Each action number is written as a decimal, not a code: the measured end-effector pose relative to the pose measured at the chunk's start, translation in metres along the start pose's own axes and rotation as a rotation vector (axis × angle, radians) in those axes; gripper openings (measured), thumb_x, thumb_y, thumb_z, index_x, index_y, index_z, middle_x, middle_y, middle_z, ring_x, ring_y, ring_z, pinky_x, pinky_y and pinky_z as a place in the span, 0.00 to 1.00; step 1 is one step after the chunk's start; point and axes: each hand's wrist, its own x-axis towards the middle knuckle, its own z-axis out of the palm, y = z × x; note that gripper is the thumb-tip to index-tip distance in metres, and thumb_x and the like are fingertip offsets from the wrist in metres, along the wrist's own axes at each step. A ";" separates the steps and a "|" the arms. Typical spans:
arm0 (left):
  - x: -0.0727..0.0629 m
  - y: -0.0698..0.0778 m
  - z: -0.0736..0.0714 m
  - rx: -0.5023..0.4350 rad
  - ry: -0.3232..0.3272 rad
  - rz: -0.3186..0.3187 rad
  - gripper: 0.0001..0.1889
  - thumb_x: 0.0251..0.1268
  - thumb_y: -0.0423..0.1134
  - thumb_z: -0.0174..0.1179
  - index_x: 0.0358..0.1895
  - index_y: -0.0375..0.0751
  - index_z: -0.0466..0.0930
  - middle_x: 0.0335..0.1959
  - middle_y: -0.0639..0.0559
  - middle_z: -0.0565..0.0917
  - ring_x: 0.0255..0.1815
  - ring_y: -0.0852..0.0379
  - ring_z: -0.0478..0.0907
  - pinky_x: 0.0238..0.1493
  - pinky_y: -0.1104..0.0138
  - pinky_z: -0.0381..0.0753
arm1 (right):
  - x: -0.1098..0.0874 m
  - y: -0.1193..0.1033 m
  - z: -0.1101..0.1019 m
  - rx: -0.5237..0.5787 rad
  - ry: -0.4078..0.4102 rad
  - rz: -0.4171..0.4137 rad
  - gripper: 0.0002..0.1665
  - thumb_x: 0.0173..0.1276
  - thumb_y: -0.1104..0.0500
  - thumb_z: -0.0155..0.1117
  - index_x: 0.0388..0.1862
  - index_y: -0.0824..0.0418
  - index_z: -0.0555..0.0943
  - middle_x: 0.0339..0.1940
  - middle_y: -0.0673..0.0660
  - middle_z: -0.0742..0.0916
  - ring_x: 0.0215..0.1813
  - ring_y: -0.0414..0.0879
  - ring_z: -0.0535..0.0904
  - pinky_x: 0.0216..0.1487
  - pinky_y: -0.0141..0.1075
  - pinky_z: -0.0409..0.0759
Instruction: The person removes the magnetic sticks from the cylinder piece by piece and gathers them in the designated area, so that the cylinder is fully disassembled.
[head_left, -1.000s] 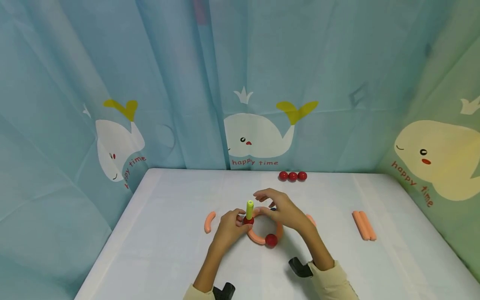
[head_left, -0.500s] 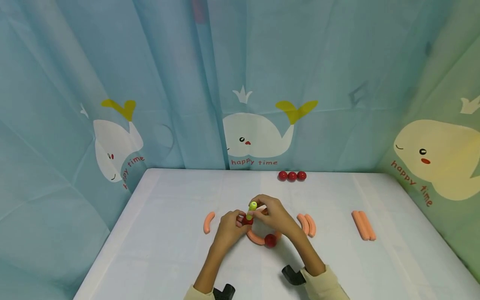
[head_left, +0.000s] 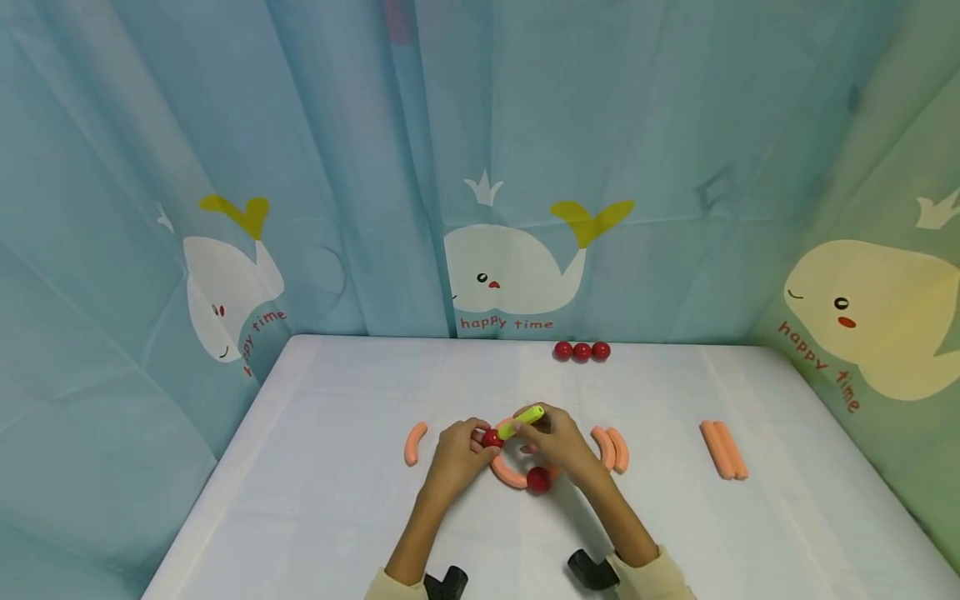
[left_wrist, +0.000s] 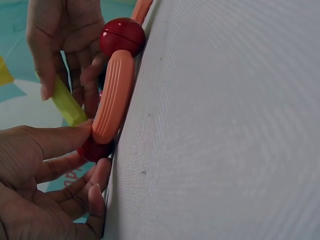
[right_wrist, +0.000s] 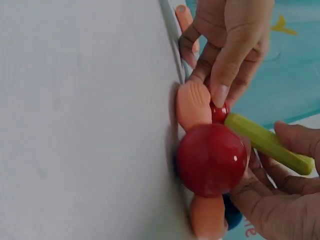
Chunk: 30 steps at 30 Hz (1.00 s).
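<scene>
Over the table (head_left: 322, 517), head view: pinching one red ball (head_left: 492, 438) of the orange ring (head_left: 510, 476) with the left hand (head_left: 457, 454), one tilted yellow-green stick (head_left: 521, 422) with the right hand (head_left: 561, 444); around, three more balls (head_left: 582, 352), three loose curved pieces (head_left: 619, 451), two straight pieces (head_left: 723, 450). Left-wrist view: one segment (left_wrist: 116, 97) between held ball and one other ball (left_wrist: 122, 37). Right-wrist view: one blue ball (right_wrist: 232, 214), partly hidden.

Blue whale-print curtains (head_left: 360, 167), white-covered table (head_left: 315, 517)

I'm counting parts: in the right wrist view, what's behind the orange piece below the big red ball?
Part of a blue, rounded piece shows; the orange piece hides the rest.
</scene>
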 end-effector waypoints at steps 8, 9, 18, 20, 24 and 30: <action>0.000 -0.002 0.001 0.000 0.005 0.012 0.17 0.56 0.33 0.70 0.49 0.33 0.82 0.36 0.45 0.83 0.32 0.60 0.79 0.31 0.73 0.77 | -0.001 0.000 0.009 -0.032 0.051 0.065 0.15 0.67 0.60 0.66 0.47 0.69 0.80 0.42 0.62 0.86 0.35 0.45 0.83 0.35 0.31 0.81; 0.001 -0.002 0.001 0.003 0.007 0.016 0.17 0.56 0.33 0.70 0.49 0.33 0.82 0.36 0.45 0.84 0.32 0.60 0.79 0.31 0.73 0.77 | -0.001 0.000 0.010 -0.040 0.058 0.065 0.15 0.67 0.60 0.66 0.47 0.69 0.80 0.41 0.62 0.86 0.35 0.45 0.83 0.35 0.31 0.81; 0.002 -0.004 0.002 0.027 0.015 0.025 0.16 0.56 0.33 0.70 0.49 0.34 0.82 0.35 0.46 0.83 0.32 0.61 0.78 0.31 0.74 0.76 | 0.000 0.000 0.014 -0.070 0.103 0.052 0.14 0.67 0.59 0.66 0.46 0.68 0.80 0.41 0.61 0.85 0.37 0.46 0.82 0.35 0.33 0.83; 0.002 -0.004 0.002 0.029 0.016 0.021 0.16 0.56 0.33 0.70 0.49 0.34 0.82 0.35 0.46 0.83 0.32 0.61 0.78 0.31 0.74 0.76 | 0.000 0.000 0.014 -0.071 0.103 0.042 0.14 0.67 0.60 0.66 0.45 0.69 0.79 0.40 0.62 0.85 0.37 0.47 0.83 0.35 0.34 0.83; 0.002 -0.002 0.002 0.040 0.017 0.023 0.16 0.56 0.33 0.70 0.48 0.35 0.82 0.35 0.46 0.83 0.32 0.60 0.77 0.31 0.74 0.76 | 0.001 0.002 0.014 -0.067 0.102 0.037 0.12 0.68 0.61 0.65 0.45 0.68 0.79 0.38 0.61 0.85 0.34 0.47 0.82 0.33 0.34 0.83; 0.001 0.001 0.001 0.045 0.018 0.015 0.16 0.57 0.33 0.70 0.48 0.35 0.82 0.36 0.46 0.83 0.33 0.58 0.78 0.31 0.73 0.76 | 0.002 0.001 0.014 -0.149 0.114 0.021 0.10 0.69 0.61 0.64 0.45 0.66 0.79 0.35 0.59 0.84 0.26 0.44 0.77 0.28 0.32 0.78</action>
